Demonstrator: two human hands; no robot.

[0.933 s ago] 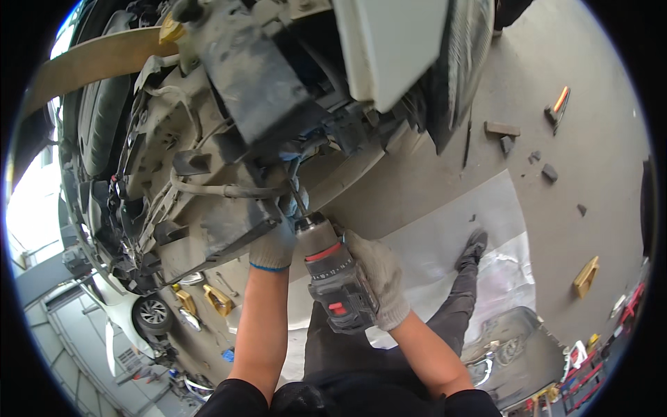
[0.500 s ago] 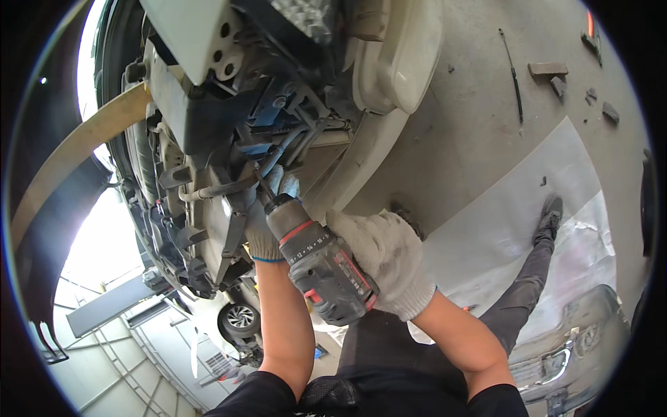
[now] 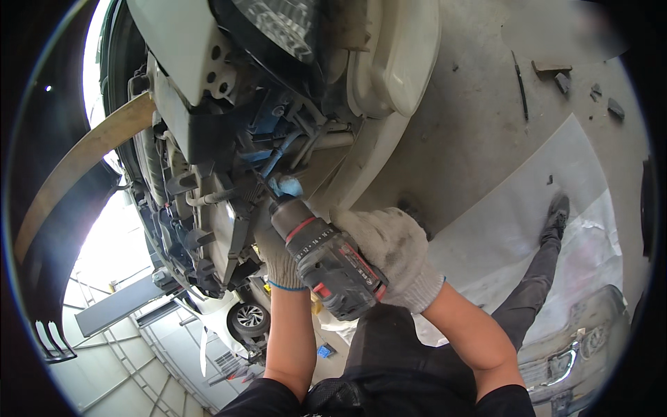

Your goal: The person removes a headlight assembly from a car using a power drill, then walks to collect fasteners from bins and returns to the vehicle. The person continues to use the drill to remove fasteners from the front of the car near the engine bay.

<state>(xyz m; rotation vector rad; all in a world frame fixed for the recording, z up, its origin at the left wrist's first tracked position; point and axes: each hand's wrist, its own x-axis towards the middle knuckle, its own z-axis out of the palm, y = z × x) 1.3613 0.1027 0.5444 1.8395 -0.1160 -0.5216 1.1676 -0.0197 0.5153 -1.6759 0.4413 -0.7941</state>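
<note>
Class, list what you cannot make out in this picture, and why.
In the head view:
What the left hand holds, if anything: its fingers are mostly behind the cordless drill.
The drill's handle: hidden beneath its body and the right hand.
The headlight: cut off by the top edge.
Whatever the blurred patch at upper right covers.

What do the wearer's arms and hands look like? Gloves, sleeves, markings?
Left glove: greyish off-white knit, blue hem at the cuff. Right glove: similar off-white knit, dark smudges, ribbed cuff. Forearms bare; short black sleeves. No cables visible on either arm.
</note>
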